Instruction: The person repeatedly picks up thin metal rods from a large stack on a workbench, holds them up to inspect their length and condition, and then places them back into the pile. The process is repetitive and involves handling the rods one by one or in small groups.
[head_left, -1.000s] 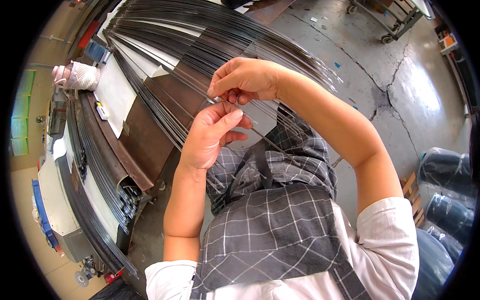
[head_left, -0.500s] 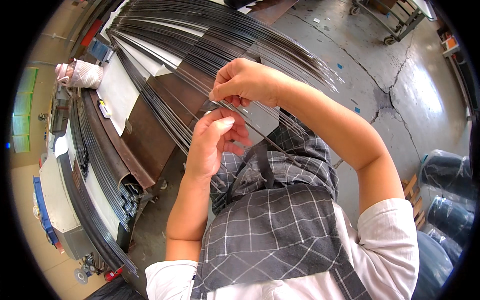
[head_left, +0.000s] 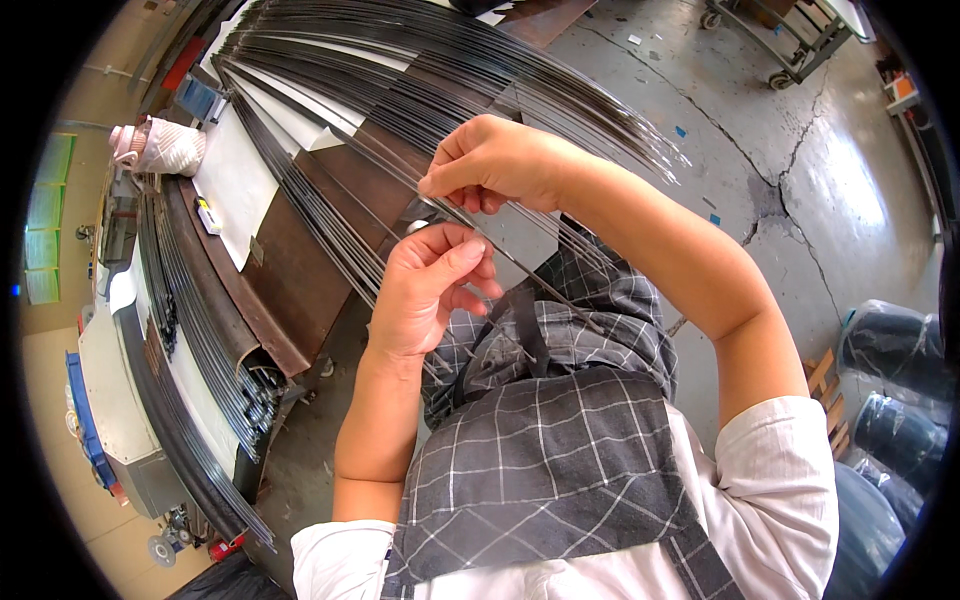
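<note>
A long, thin dark rod [head_left: 545, 285] slants from the bundles on the table down over my lap. My right hand [head_left: 490, 165] is closed in a pinch on it, thumb against the curled fingers. Just below and to the left, my left hand [head_left: 430, 285] is closed too, its thumb and index tips meeting at the same rod with the other fingers loosely curled. A small dark piece with a silvery rounded edge [head_left: 416, 227] shows behind the left index finger; its kind is unclear. More loose rods [head_left: 330, 235] pass behind the left hand.
Thick bundles of dark rods [head_left: 440, 75] fan across the brown table [head_left: 290, 290] toward its right. More rods [head_left: 215, 390] lie on the left-hand rack. A wrapped pink bottle [head_left: 165, 148] and a marker [head_left: 208, 217] are at left. A wheeled cart [head_left: 800, 50] stands far right; plastic-wrapped rolls [head_left: 890, 345] sit lower right.
My left thumb and index finger have shifted slightly right along the rod, and the left wrist has rolled a little. My right hand has barely moved.
</note>
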